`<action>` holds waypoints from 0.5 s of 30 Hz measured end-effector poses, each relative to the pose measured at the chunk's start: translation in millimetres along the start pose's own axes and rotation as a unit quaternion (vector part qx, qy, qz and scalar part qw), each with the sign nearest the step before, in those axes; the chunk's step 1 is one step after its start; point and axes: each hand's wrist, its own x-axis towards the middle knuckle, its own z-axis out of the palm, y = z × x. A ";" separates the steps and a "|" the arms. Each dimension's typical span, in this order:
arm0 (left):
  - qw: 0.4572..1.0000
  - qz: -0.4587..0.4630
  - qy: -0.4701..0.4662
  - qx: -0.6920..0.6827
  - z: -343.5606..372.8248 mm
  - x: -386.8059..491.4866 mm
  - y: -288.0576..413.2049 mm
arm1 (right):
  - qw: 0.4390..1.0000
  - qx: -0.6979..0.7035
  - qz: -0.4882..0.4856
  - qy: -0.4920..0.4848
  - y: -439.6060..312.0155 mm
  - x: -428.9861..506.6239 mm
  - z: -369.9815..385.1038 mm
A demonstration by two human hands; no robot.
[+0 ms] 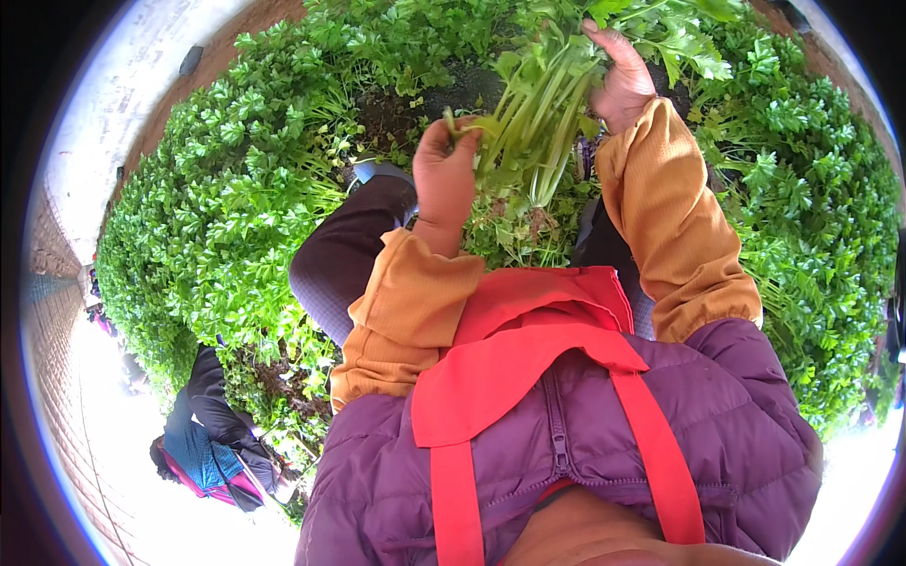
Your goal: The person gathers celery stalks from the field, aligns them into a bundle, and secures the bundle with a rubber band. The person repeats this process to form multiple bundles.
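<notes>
A bunch of celery (545, 117) hangs in front of me, its leaves at the top and its pale stalks running down to a brownish root end (541, 219). My right hand (624, 78) grips the bunch on its right side, near the leaves; some of those fingers are hidden behind it. At the left edge of the bunch, my left hand (446, 163) pinches a thin yellowish-green stalk (480, 129) between thumb and fingers. I cannot tell whether this stalk is still joined to the bunch. Bare soil (386, 117) shows behind my left hand.
Dense celery plants (233, 184) grow on the left, with more celery plants (814, 177) on the right. Loose leaves and stems (506, 237) lie between my legs. Another person (212, 439) bends over the plants at lower left. A pale wall (134, 92) borders the bed.
</notes>
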 end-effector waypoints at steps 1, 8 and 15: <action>0.999 -0.011 0.019 -0.026 -4.0 0.3 4.3 | 1.000 -0.006 -0.010 0.015 -0.9 0.4 -0.6; 0.951 -0.091 0.053 -0.290 -17.2 1.3 0.8 | 1.000 0.014 -0.017 0.022 -6.4 -6.4 5.2; 0.953 -0.275 0.120 0.046 -45.8 -25.2 -28.8 | 0.996 0.036 -0.034 -0.076 -18.9 -0.6 8.5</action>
